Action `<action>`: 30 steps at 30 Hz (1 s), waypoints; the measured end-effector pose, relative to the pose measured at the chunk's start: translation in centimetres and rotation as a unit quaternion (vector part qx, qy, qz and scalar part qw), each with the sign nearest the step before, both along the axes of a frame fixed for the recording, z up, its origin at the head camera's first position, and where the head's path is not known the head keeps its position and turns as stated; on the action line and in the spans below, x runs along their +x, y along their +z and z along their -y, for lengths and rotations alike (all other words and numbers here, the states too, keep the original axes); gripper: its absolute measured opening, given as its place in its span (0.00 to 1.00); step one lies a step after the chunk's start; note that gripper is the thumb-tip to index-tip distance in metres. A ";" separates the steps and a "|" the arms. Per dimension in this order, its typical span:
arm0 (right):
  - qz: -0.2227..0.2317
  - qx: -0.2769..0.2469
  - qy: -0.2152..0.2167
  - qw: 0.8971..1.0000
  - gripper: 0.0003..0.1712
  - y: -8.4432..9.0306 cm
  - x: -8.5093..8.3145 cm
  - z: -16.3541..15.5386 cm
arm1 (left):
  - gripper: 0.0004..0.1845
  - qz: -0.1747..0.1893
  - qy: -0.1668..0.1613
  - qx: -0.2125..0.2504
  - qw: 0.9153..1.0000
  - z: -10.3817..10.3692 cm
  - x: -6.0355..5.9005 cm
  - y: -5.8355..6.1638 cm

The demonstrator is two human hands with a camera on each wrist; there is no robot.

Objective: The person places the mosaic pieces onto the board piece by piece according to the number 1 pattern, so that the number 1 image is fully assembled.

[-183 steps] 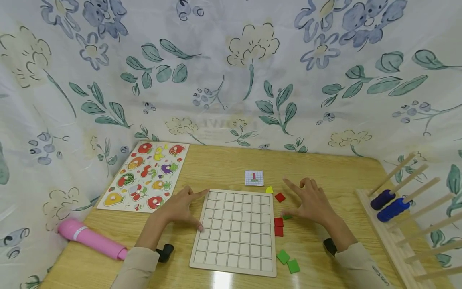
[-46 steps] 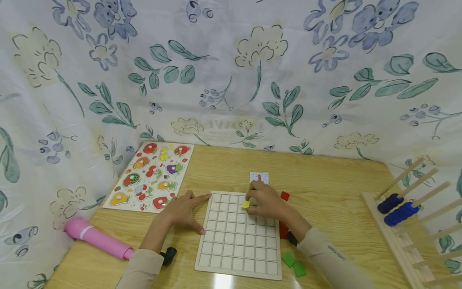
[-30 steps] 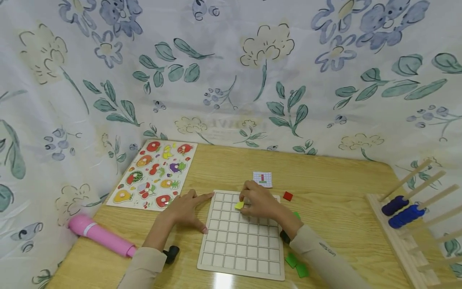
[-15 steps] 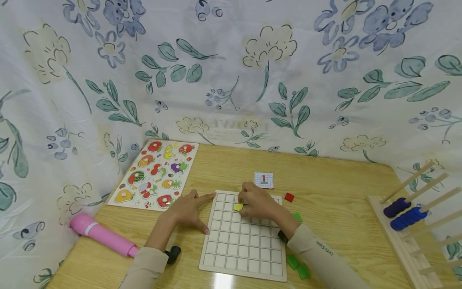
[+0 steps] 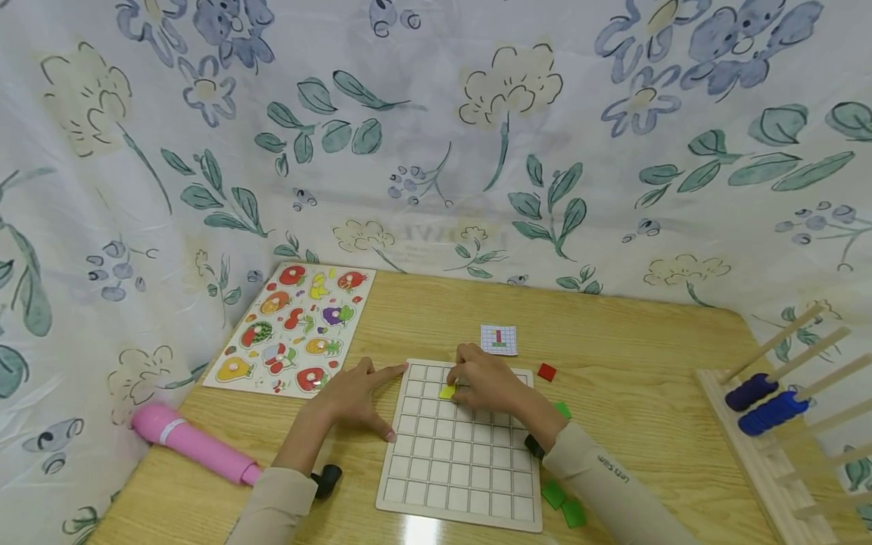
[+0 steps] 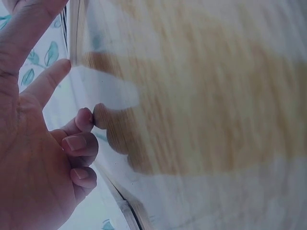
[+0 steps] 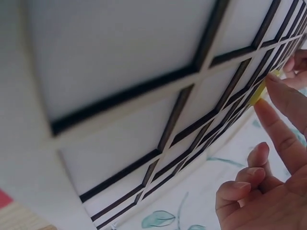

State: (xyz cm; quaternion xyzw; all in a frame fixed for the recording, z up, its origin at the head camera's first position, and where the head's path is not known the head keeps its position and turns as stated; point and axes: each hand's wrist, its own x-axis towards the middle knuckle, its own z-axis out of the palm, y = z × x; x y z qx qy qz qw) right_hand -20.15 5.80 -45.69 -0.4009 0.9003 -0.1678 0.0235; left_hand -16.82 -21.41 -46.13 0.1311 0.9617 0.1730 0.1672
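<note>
Right hand pinched a small yellow square tile between thumb and fingertips, low over the second row of the white gridded wooden board, near its far edge. Left hand lay flat and relaxed, gripping nothing, index stretched to the board's far-left corner, thumb against its left edge, bracing it. A small pattern card sat just beyond the board; a red square tile and green square tiles lay off its right side on the light wooden table.

Left wrist view: blurred; left hand showed straight upper fingers, lower ones loosely curled against the board edge.

Right wrist view: fingertips held the yellow tile edge-on at a cell wall, tilted, not seated.

My read: best done by checking the cell against the card, levelling the tile, lowering it square into the recess, pressing with one fingertip and keeping the left hand bracing.
</note>
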 end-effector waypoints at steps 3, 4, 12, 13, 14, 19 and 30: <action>-0.013 0.003 -0.002 1.000 0.12 -0.1 0.0 0.0 | 0.62 0.001 0.001 0.000 1.000 -0.1 0.0 0.1; -0.018 0.005 -0.003 1.000 0.12 -0.1 0.0 0.0 | 0.62 0.001 0.001 0.001 1.000 -0.1 0.0 0.1; -0.001 -0.021 -0.003 1.000 0.16 0.4 0.3 -0.4 | 0.63 0.010 0.004 0.005 1.000 0.0 -0.1 -0.1; 0.009 -0.030 -0.008 0.999 0.19 0.5 0.3 -0.6 | 0.63 0.012 0.004 0.004 1.000 0.0 -0.1 -0.1; 0.020 -0.042 -0.013 0.999 0.21 0.6 0.4 -0.8 | 0.63 0.013 0.005 0.003 1.000 0.1 -0.1 -0.1; 0.078 -0.093 -0.047 0.991 0.31 0.8 0.9 -3.1 | 0.63 0.017 0.007 0.009 1.000 -0.1 -0.2 0.0; 0.141 -0.167 -0.123 0.968 0.35 0.0 1.7 -8.2 | 0.63 0.030 0.010 0.016 0.999 -0.1 -0.1 0.1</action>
